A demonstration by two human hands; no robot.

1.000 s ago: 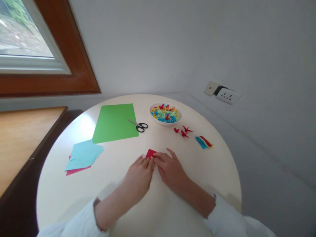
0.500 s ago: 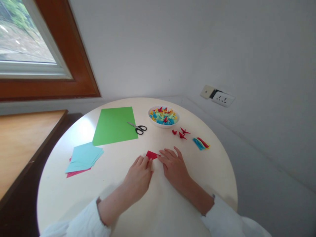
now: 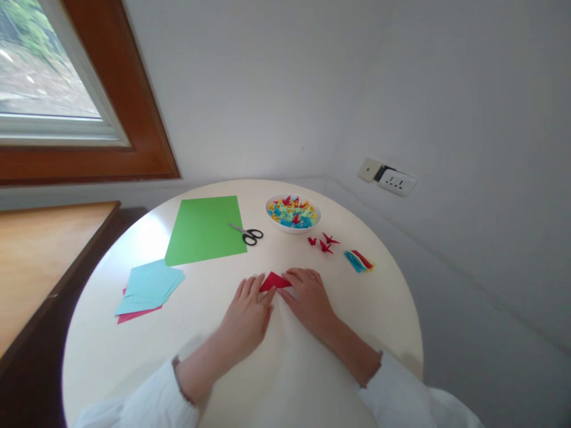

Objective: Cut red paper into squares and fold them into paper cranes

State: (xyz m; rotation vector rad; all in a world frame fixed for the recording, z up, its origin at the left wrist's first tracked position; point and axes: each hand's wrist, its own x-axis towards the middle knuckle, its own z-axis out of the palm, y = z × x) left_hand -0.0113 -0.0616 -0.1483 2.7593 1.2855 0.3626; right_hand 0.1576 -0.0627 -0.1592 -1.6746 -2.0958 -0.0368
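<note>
A small piece of folded red origami paper (image 3: 273, 280) lies on the white table between my hands, its visible part a triangle pointing away from me. My left hand (image 3: 247, 307) holds its left corner, with the thumb at the near edge. At the right corner my right hand (image 3: 307, 297) grips the paper, fingers bent over it and thumb along the near edge. My fingers hide both corners. Beyond my right hand sit several small red paper cranes (image 3: 325, 245).
A white bowl (image 3: 292, 229) of colourful paper cranes stands at the back. Black-handled scissors (image 3: 250, 236) lie partly on a green sheet (image 3: 205, 229). Light blue paper squares (image 3: 149, 285) rest over pink ones (image 3: 134, 317) at left. Folded coloured strips (image 3: 359, 260) lie at right.
The red paper has turned so that a point faces away from me. My right hand's fingers, spread before, have drawn together onto its right corner. The camera view has shifted slightly.
</note>
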